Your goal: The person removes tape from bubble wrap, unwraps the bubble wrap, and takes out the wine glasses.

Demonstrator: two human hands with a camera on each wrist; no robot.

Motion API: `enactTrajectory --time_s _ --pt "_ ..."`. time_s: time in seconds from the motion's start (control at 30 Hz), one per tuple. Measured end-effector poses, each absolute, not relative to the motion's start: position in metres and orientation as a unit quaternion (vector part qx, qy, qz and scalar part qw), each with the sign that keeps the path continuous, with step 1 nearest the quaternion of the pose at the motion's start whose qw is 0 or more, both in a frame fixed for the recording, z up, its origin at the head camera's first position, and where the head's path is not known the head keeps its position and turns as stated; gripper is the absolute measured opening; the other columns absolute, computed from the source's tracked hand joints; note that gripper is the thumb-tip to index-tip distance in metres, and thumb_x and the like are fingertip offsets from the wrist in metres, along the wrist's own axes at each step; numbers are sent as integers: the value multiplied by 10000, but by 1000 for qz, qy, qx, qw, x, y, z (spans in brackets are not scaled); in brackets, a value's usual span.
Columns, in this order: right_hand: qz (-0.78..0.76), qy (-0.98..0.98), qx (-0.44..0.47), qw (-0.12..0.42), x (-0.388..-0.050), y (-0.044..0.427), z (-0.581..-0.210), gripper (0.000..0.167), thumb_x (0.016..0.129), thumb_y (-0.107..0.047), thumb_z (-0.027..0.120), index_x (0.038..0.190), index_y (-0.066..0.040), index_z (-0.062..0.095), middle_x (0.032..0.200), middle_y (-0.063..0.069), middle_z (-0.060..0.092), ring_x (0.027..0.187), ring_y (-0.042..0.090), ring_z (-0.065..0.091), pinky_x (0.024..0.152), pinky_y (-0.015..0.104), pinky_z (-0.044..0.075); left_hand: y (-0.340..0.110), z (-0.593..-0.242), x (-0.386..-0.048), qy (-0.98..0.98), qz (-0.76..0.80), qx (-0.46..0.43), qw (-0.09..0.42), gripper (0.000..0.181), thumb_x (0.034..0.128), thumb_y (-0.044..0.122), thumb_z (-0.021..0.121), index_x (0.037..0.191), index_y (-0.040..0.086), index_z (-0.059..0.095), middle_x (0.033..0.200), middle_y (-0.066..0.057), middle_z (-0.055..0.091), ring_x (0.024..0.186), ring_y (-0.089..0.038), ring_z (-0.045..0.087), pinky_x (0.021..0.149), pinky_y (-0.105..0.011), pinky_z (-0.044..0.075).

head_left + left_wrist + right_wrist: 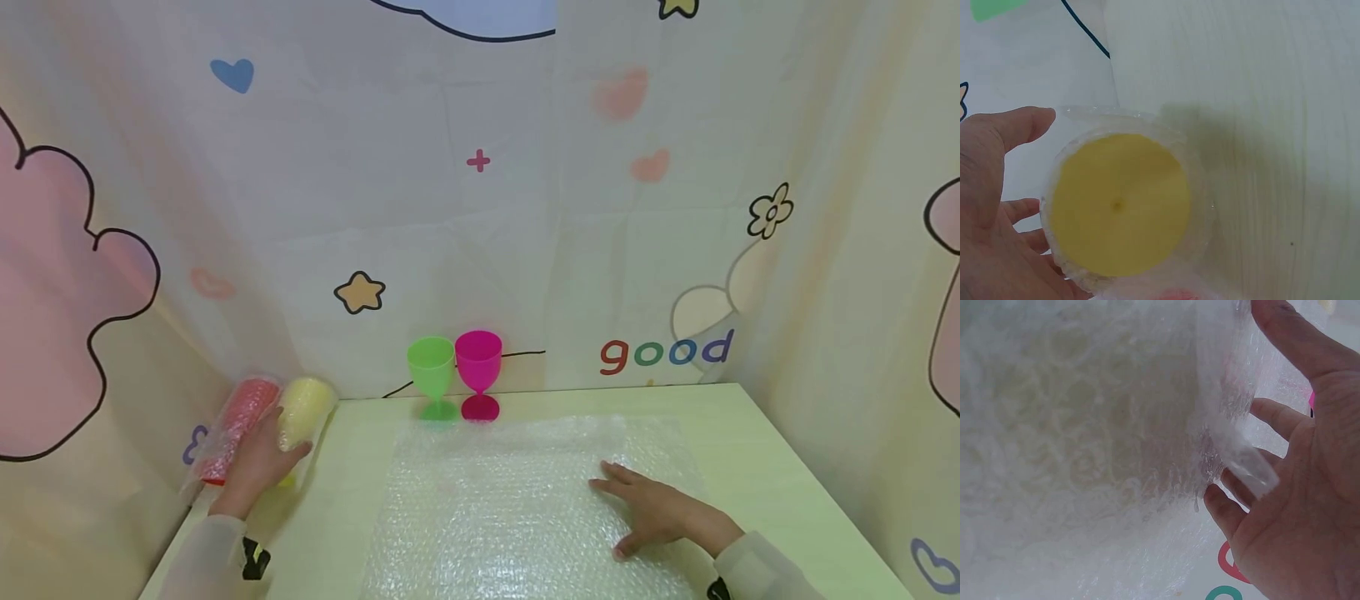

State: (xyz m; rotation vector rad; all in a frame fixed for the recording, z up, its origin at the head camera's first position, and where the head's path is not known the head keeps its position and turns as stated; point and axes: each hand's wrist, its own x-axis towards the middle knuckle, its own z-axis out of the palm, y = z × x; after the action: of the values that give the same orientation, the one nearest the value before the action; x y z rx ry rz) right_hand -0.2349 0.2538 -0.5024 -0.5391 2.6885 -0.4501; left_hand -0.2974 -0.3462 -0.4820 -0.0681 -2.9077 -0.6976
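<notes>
My left hand [262, 454] is at the left edge of the table, between a red bundle [238, 425] and a pale yellow bundle [307, 408], both in bubble wrap. In the left wrist view, a round yellow end [1119, 206] faces the camera through the wrap. Relaxed fingers [1022, 210] lie along its side, with the thumb held apart. Over a flat sheet of bubble wrap [480, 500] spreads my right hand [656, 508], its fingers apart. The right wrist view shows these fingers beside the clear wrap [1085, 425]; whether they touch it I cannot tell.
A green plastic goblet [432, 367] and a magenta one [479, 360] stand upright side by side at the table's back edge. Behind them hangs a printed curtain [480, 250], which also flanks the pale table [765, 467] on both sides.
</notes>
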Motion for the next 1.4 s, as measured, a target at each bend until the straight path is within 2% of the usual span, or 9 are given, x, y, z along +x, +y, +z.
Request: enactTrajectory --time_s 0.23,0.43,0.7,0.9,1.07,1.4 --pt "-162 950 -205 174 -235 255 -503 1023 611 -499 866 1486 -196 432 1622 160 252 1471 426 271 1122 635 311 -345 -486 -308 -972 -232 -2 40 1011 867 396 701 1523 -99 114 1554 -367 173 1382 -578 243 1101 -685 267" --pt "-167 947 -215 173 -235 257 -504 1024 620 -497 861 1490 -176 426 1620 173 248 1468 435 269 1114 642 315 -349 -497 -316 -971 -231 -1 54 1038 853 370 718 1533 -82 76 1541 -372 200 1368 -575 275 1096 -686 278" --pt "-175 944 -216 175 -234 258 -503 1022 629 -511 851 1493 -175 419 1623 171 242 1473 435 258 1117 648 306 -350 -497 -313 -963 -256 8 79 924 877 219 661 1558 -19 85 1554 -328 241 1354 -554 331 1104 -665 287" --pt "-175 945 -213 177 -234 257 -503 1017 630 -507 853 1491 -178 421 1623 164 246 1476 428 257 1125 644 298 -348 -493 -304 -961 -260 22 96 857 878 217 639 1532 -62 161 1495 -360 330 1298 -563 398 1064 -662 342" --pt "-173 947 -203 181 -234 256 -501 1021 623 -498 860 1492 -192 420 1628 150 242 1481 416 252 1133 636 294 -344 -485 -296 -952 -275 8 131 831 860 180 650 1519 -67 207 1453 -366 388 1263 -559 440 1039 -657 372" --pt "-175 948 -193 183 -234 256 -502 1019 613 -491 869 1488 -214 427 1631 133 243 1484 407 253 1130 641 294 -325 -458 -273 -951 -270 -13 151 842 878 184 656 1531 -58 183 1493 -352 347 1282 -562 417 1020 -665 383"
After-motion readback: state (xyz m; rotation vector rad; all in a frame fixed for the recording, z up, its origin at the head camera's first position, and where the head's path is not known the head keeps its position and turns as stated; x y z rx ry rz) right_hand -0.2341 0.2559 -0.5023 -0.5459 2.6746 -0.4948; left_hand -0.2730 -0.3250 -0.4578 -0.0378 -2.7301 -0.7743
